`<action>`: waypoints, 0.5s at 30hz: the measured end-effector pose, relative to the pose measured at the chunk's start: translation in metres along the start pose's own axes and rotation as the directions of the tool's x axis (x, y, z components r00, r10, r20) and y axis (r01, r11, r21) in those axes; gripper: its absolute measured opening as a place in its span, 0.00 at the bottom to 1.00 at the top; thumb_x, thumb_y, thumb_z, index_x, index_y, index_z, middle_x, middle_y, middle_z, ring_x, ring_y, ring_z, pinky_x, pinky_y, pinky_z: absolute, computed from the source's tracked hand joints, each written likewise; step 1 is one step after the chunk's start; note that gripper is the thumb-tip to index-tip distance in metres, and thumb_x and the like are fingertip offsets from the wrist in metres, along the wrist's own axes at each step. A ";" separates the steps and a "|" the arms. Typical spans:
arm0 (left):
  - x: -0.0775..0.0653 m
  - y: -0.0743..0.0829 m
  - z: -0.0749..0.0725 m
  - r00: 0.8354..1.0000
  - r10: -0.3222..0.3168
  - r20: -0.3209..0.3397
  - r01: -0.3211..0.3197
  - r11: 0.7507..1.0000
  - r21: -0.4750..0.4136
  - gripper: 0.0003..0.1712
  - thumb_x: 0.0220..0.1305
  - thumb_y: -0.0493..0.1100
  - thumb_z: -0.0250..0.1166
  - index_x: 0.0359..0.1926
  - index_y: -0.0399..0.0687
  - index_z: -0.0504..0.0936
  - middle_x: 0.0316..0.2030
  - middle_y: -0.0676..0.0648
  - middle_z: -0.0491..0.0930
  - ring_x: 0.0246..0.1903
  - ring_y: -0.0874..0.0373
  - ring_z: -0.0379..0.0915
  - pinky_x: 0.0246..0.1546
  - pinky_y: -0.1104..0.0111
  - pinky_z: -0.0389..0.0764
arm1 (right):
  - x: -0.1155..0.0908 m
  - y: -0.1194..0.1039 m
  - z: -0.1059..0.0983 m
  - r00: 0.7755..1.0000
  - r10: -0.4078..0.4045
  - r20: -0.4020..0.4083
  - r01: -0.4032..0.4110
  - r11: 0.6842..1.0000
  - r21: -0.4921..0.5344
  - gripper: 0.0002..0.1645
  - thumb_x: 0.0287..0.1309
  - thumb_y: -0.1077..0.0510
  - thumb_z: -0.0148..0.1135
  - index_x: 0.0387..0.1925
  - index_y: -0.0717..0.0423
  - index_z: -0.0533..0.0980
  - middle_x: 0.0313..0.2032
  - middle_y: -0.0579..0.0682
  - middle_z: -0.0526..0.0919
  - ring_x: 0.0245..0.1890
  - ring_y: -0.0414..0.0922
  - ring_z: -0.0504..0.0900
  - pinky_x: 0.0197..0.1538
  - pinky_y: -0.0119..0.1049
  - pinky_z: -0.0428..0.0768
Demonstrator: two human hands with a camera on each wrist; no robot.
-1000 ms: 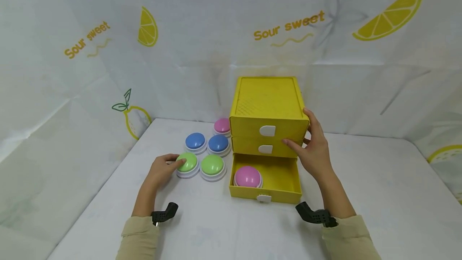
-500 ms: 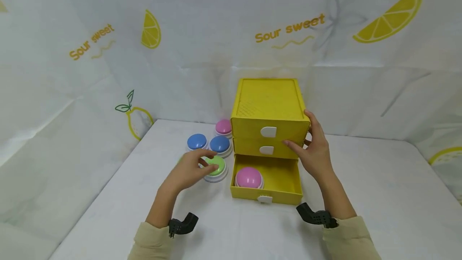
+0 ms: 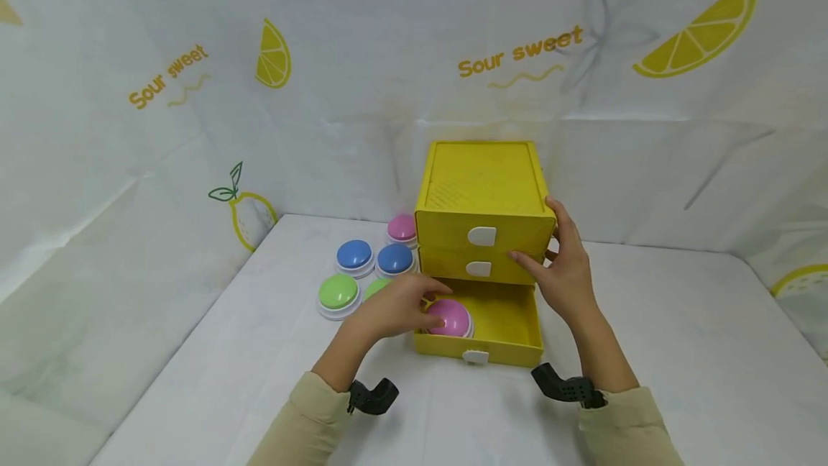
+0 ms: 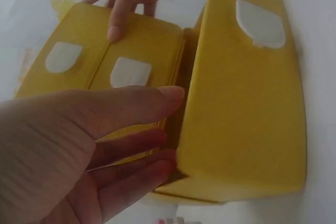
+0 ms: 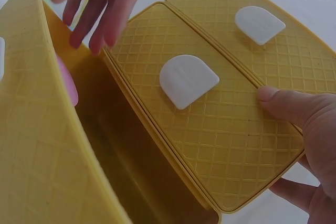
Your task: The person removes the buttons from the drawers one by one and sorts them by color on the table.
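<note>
A yellow cabinet of small drawers (image 3: 481, 178) stands at the table's back, its bottom drawer (image 3: 507, 315) pulled out. In that drawer's left side lies a pink domed push button (image 3: 454, 316) on a white base. My left hand (image 3: 396, 308) hovers over the drawer's left edge, thumb and fingers apart around the near side of the button; contact is not clear. In the right wrist view these left fingers (image 5: 107, 11) hang loosely above the drawer. My right hand (image 3: 564, 272) grips the cabinet's right edge, thumb on the front (image 5: 273, 95), other fingers along the side.
Left of the cabinet stand two blue buttons (image 3: 353, 254), a green button (image 3: 338, 292), a second green button (image 3: 376, 286) partly hidden by my left hand, and a pink button (image 3: 402, 227) at the back. A white cloth with lemon prints (image 3: 323, 142) hangs behind.
My left hand has left the outer green button and moved right, past the other green button, to the pulled-out drawer. My right hand and the cabinet stay put.
</note>
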State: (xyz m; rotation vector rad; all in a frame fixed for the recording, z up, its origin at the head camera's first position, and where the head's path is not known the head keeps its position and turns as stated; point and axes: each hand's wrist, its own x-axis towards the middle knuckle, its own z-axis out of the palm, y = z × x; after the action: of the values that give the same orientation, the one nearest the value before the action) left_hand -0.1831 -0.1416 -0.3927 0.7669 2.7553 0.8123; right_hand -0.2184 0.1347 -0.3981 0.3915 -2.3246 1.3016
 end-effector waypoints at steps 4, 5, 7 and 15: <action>0.012 0.005 0.009 1.000 -0.004 0.027 0.002 0.995 0.101 0.28 0.55 0.47 0.78 0.57 0.48 0.84 0.49 0.50 0.87 0.49 0.57 0.80 0.52 0.70 0.82 | 0.000 0.001 0.000 1.000 -0.008 -0.003 0.008 1.000 0.002 0.62 0.54 0.63 0.75 0.80 0.38 0.47 0.74 0.59 0.60 0.70 0.68 0.68 0.59 0.69 0.76; 0.015 0.006 0.011 1.000 -0.010 0.028 0.007 0.992 0.130 0.28 0.54 0.47 0.79 0.57 0.48 0.85 0.49 0.51 0.87 0.49 0.57 0.80 0.53 0.70 0.82 | 0.000 0.000 0.001 1.000 -0.008 -0.004 0.008 1.000 0.002 0.62 0.54 0.63 0.75 0.80 0.38 0.47 0.74 0.59 0.60 0.70 0.68 0.68 0.59 0.69 0.76; 0.018 0.008 0.015 0.999 -0.015 0.029 0.009 0.981 0.194 0.28 0.53 0.48 0.79 0.56 0.49 0.85 0.49 0.52 0.87 0.50 0.58 0.80 0.55 0.69 0.82 | 0.000 0.000 0.001 1.000 -0.007 -0.005 0.007 1.000 0.000 0.61 0.55 0.63 0.75 0.80 0.38 0.48 0.74 0.59 0.60 0.70 0.68 0.68 0.59 0.69 0.76; 0.023 0.011 0.023 0.998 0.026 0.064 -0.042 0.964 0.264 0.26 0.58 0.47 0.76 0.58 0.50 0.85 0.50 0.52 0.87 0.51 0.59 0.80 0.59 0.69 0.80 | 0.000 -0.004 0.000 1.000 -0.001 -0.004 0.001 1.000 0.013 0.59 0.56 0.62 0.74 0.79 0.37 0.48 0.75 0.57 0.60 0.71 0.67 0.67 0.60 0.68 0.76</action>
State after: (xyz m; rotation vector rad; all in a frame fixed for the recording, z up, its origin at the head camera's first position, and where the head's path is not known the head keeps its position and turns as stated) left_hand -0.1913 -0.1114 -0.4065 0.8710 2.8368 0.4202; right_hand -0.2166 0.1326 -0.3955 0.3936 -2.3132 1.3169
